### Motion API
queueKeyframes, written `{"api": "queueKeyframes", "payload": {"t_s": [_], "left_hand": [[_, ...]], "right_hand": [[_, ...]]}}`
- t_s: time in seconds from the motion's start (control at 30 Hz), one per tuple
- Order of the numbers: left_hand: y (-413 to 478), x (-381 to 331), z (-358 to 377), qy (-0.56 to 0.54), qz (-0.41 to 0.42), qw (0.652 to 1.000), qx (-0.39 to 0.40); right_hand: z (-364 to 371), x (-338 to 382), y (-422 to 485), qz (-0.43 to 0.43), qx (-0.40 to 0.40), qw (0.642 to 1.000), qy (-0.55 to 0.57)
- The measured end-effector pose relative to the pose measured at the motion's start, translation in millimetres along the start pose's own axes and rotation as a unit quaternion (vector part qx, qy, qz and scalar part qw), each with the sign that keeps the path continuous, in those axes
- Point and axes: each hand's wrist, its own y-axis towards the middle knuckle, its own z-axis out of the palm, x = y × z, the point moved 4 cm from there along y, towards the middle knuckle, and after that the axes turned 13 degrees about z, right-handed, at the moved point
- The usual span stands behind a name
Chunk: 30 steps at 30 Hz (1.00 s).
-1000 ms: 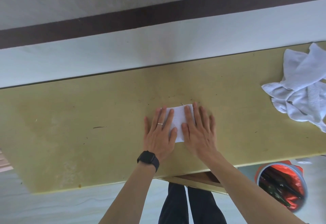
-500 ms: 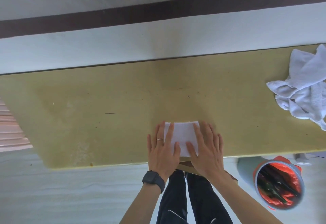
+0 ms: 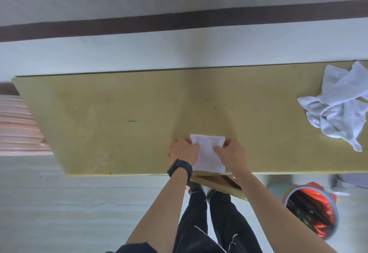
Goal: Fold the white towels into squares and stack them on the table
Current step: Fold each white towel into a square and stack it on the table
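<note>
A folded white towel (image 3: 208, 153) lies on the yellow-green table (image 3: 119, 117) close to its near edge. My left hand (image 3: 184, 150), with a ring and a black watch on the wrist, grips the towel's left side with curled fingers. My right hand (image 3: 232, 153) pinches the right side near the far corner. A heap of unfolded white towels (image 3: 338, 105) sits at the table's right end, well away from both hands.
A bin with a red liner (image 3: 312, 215) stands on the floor at the lower right. A pink ribbed object (image 3: 18, 125) sits beyond the table's left end. A white wall with a dark stripe runs behind the table. My legs are under the near edge.
Both hands were flat on the folded towel, pressing it. Now their fingers are curled and grip its left and right sides. The view has shifted so the towel sits nearer the table's front edge.
</note>
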Motion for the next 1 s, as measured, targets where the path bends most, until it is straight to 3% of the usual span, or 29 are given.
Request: {"api": "queueKeyframes", "payload": {"t_s": [0.17,0.3,0.43,0.53,0.67,0.83,1.0], "left_hand": [[-24.9,3.4,-14.7,-0.214,0.011,0.977,0.005],[-57.3,-0.6,-50.8,-0.263,0.083,0.961,-0.001],[-108.3,-12.4,-106.1,-0.319,0.144,0.935,-0.058],[-158.0,-21.1,-153.2,-0.325,0.196,0.911,-0.159],[-241.6,-21.5,-204.4,-0.335,0.228,0.847,-0.345],[-346.8,20.4,-235.9,-0.302,0.165,0.774,-0.532],[-456.7,110.1,-237.7,-0.313,0.068,0.696,-0.642]], "right_hand": [[-17.6,-6.2,-14.4,-0.059,0.033,0.994,0.081],[-45.8,2.4,-41.5,-0.135,0.070,0.981,0.119],[-82.9,38.8,-94.2,-0.250,0.105,0.953,0.135],[-102.6,76.8,-150.4,-0.366,0.104,0.918,0.112],[-102.6,112.0,-239.9,-0.490,0.104,0.860,0.094],[-61.5,111.1,-362.2,-0.617,0.133,0.774,0.043],[17.2,63.3,-472.9,-0.676,0.210,0.707,-0.015]]}}
